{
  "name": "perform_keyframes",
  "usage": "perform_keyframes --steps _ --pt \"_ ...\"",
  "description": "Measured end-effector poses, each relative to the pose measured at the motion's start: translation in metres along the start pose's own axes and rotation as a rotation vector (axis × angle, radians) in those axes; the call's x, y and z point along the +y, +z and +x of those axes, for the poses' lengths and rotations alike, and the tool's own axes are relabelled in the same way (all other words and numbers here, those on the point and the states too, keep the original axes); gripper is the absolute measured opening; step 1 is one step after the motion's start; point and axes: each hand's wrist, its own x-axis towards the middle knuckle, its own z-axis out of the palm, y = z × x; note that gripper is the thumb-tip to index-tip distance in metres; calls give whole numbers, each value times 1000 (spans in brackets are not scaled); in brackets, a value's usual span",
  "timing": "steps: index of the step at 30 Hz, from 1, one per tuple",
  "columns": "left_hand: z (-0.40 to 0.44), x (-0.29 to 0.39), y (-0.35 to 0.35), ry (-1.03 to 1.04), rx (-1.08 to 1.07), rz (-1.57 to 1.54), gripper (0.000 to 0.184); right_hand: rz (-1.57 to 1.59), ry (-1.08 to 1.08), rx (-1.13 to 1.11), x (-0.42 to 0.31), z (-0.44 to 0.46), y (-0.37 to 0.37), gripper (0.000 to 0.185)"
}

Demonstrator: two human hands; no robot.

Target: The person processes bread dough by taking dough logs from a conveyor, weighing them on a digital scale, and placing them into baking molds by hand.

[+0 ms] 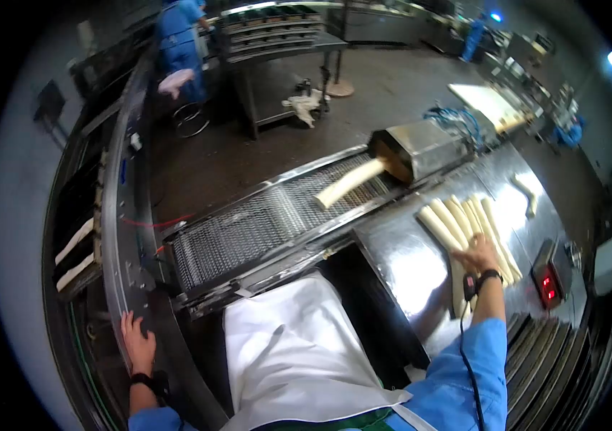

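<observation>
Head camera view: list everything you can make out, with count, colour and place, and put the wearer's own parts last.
Dough rolls: several side by side, cream, on the steel table
Bent dough piece: one, cream, table's far right
Long roll: one, cream, at the housing's mouth
Mesh conveyor: one, grey, centre
Metal housing: one, silver, over the conveyor
Digital display: one, red digits, table's right
Pale strips: two, far left
Tray stack: one, dark, background
Co-workers: at least two, blue clothes, background
Apron: one, white, on the wearer
Left hand: one, bare, on the left metal edge
Right hand: one, bare, on the row of rolls
</observation>
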Motion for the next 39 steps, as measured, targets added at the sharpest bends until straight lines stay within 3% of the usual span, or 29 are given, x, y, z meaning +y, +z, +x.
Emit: perform_keyframes --steps 17,19,20,23,29,31,32,37,39 --pt "32 -6 0 23 82 -101 35 4 5 -21 -69 -79 41 94" --pt "33 -3 0 20 107 -136 33 -117 -105 185 -45 -72 86 90" --pt "33 -9 6 50 126 -138 32 -159 -155 99 -54 -98 77 86" --pt "34 -16 16 65 138 -84 32 -172 -386 147 -25 -130 83 81" --pt "33 -13 9 60 76 -111 33 32 -504 260 20 -186 87 82" --pt "34 -9 6 44 63 -116 33 141 -276 45 4 -202 75 81" --pt "33 -7 4 33 45 -118 33 158 -260 97 -6 -199 77 75" --pt "28 -7 4 84 134 -175 31 187 -399 -41 -32 -130 99 49" --pt "21 -5 1 93 128 -181 32 936 -276 -474 -106 -140 53 49"
